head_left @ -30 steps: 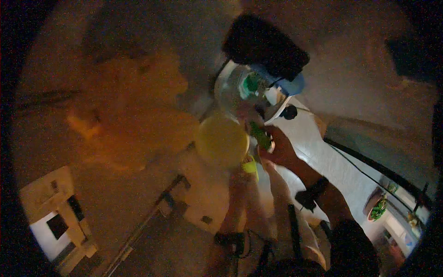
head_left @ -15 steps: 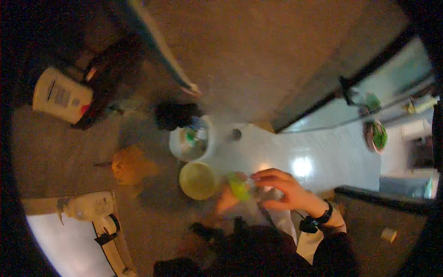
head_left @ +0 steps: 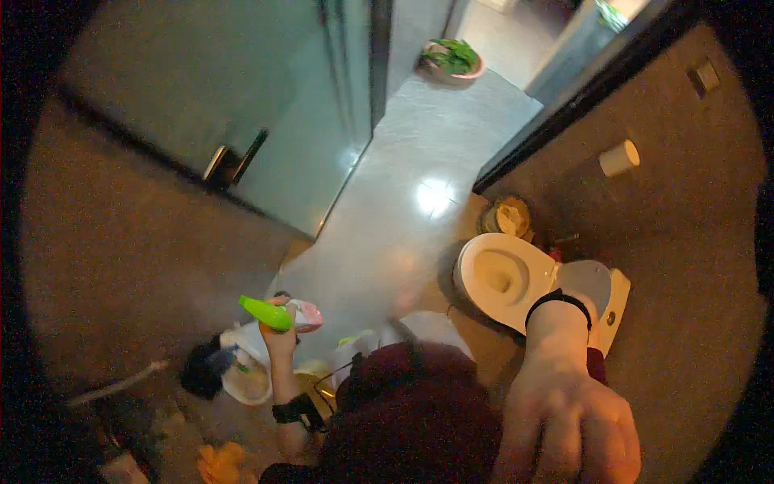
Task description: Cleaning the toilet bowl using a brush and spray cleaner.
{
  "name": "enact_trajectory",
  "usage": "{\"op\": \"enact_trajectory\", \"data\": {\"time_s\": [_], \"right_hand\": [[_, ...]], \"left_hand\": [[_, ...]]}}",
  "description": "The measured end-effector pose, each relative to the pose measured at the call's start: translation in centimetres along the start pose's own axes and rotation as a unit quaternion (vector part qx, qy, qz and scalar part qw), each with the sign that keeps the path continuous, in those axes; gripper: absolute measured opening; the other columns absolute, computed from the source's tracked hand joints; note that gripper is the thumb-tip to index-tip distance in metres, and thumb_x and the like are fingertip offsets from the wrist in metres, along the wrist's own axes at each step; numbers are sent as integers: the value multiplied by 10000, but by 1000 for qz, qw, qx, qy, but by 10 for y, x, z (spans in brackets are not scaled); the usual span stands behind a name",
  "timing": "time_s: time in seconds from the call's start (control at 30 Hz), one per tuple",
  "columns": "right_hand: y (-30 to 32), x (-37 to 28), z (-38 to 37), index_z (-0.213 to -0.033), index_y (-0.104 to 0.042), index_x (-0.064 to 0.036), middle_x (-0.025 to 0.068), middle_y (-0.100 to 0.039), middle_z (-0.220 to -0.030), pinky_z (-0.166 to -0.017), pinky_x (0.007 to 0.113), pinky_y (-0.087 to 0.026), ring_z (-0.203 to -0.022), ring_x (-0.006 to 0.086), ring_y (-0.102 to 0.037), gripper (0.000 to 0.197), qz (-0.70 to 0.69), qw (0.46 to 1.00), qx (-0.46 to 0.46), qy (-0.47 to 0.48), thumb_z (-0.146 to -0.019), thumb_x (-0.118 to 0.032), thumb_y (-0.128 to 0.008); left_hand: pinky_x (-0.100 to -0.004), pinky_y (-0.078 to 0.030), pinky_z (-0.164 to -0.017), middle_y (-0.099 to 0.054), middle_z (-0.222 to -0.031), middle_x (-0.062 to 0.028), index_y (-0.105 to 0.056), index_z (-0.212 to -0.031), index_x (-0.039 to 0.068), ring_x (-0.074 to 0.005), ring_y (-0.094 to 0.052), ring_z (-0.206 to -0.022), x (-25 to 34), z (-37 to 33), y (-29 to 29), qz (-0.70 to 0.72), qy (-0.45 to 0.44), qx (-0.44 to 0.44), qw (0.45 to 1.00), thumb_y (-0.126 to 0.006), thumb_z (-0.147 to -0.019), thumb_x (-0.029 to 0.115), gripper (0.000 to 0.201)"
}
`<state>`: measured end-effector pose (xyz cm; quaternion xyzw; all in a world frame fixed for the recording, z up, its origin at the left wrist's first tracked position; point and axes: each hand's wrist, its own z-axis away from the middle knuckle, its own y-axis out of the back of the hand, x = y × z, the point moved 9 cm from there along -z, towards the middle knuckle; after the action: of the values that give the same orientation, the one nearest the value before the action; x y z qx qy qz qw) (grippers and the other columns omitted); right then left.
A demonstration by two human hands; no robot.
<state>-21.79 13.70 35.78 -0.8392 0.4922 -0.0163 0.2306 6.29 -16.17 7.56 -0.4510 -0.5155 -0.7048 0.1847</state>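
In my left hand (head_left: pixel 279 339) is a bottle (head_left: pixel 269 314) with a lime-green spout-like part and a white and pink label, its green end tilted to the left. My fingers are wrapped around it. My right hand (head_left: pixel 574 427) is raised very close at the lower right, back side showing, a black band around its wrist; its fingertips run out of view. Below the bottle, a white tub (head_left: pixel 256 391) with small items in it stands on the floor. A yellowish basin (head_left: pixel 324 382) is partly hidden behind my left forearm.
A white toilet (head_left: pixel 476 270) with its lid up stands at the right, beside a waste bin (head_left: pixel 488 218). A frosted glass door (head_left: pixel 282 89) with a handle is at the left. A potted plant (head_left: pixel 451 60) sits farther off. An orange cloth-like item (head_left: pixel 224 463) lies bottom left.
My view has swung right, bringing the toilet in. My right hand has left the bottle and risen close to the camera. The left hand has moved left with the bottle.
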Motion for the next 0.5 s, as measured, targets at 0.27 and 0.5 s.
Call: {"op": "enact_trajectory", "data": {"time_s": [0.27, 0.5], "right_hand": [[3, -1, 1, -813, -654, -38, 109, -621, -996, -780, 331, -532, -879, 263, -619, 135, 6, 999, 38, 3, -874, -22, -535], [0, -2, 0, -810, -648, -25, 118, -610, -957, -750, 323, -539, -858, 260, -618, 101, -78, 996, 41, 29, -851, -10, -557]], "left_hand": [[-309, -435, -839, -589, -954, -57, -569, -971, 26, -167, -553, -902, -1, 4, 5, -10, -14, 10, 1000, -660, -776, 12, 216], [-318, -438, -846, -599, -943, -70, -572, -954, 19, -178, -560, -911, -3, 3, -22, 2, 19, -32, 999, -672, -776, 51, 207]]}}
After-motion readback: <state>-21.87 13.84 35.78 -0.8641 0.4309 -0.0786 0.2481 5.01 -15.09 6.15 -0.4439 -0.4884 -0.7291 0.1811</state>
